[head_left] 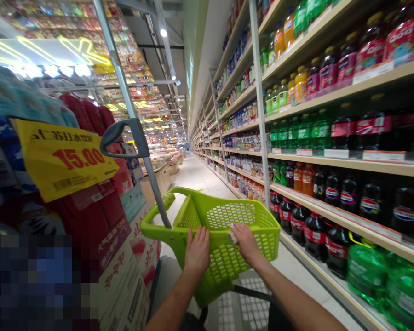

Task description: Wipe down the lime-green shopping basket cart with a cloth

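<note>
A lime-green shopping cart basket [262, 216] with perforated walls stands in front of me, and no goods show inside it. My left hand [197, 252] rests on its near rim with the fingers stretched out flat. Farther right along the same rim is my right hand [247, 244], its fingers closed on a crumpled white tissue or cloth [232, 234] that touches the basket. A grey metal pole [154, 188] rises at the basket's left end and carries a grey loop handle [126, 138].
Shelves of bottled drinks [341, 128] line the right side. Stacked cartons [124, 276] and a yellow price sign [67, 158] stand close on the left. A pale tiled aisle [207, 172] runs ahead, with display counters [160, 177] along its left.
</note>
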### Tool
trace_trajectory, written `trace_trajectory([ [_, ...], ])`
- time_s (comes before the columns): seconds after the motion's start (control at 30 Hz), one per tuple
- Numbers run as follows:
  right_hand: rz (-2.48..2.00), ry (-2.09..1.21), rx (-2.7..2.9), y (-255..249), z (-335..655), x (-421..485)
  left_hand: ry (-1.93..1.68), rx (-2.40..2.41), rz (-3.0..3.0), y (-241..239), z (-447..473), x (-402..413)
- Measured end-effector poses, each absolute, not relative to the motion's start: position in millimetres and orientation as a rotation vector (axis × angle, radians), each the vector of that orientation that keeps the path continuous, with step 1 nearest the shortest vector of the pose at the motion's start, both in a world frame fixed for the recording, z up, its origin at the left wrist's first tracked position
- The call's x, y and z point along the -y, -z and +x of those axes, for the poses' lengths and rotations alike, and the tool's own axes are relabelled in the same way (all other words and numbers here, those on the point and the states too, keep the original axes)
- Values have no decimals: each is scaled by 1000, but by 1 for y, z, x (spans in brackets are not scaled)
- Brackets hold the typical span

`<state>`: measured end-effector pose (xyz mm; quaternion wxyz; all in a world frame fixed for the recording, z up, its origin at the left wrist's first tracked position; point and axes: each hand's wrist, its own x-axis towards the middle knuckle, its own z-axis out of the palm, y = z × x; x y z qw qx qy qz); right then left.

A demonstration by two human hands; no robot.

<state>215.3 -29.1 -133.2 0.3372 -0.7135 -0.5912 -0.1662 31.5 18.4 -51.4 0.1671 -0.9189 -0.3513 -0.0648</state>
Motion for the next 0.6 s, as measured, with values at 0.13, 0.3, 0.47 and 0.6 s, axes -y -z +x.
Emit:
trace_trajectory([
  [0.13, -2043, 480, 1354, 139, 252, 54, 195, 1007, -2618, 54, 40, -15],
  [0.3, -1888, 444, 1573, 135, 217, 35, 152, 899, -2664, 64, 60, -7],
  [0.47, -1996, 453, 1494, 145, 261, 59, 121, 913, -2676, 65, 62, -5],
  [0.6, -2226, 457, 1148, 145, 333, 102, 137, 976, -2693, 62, 65, -3],
])
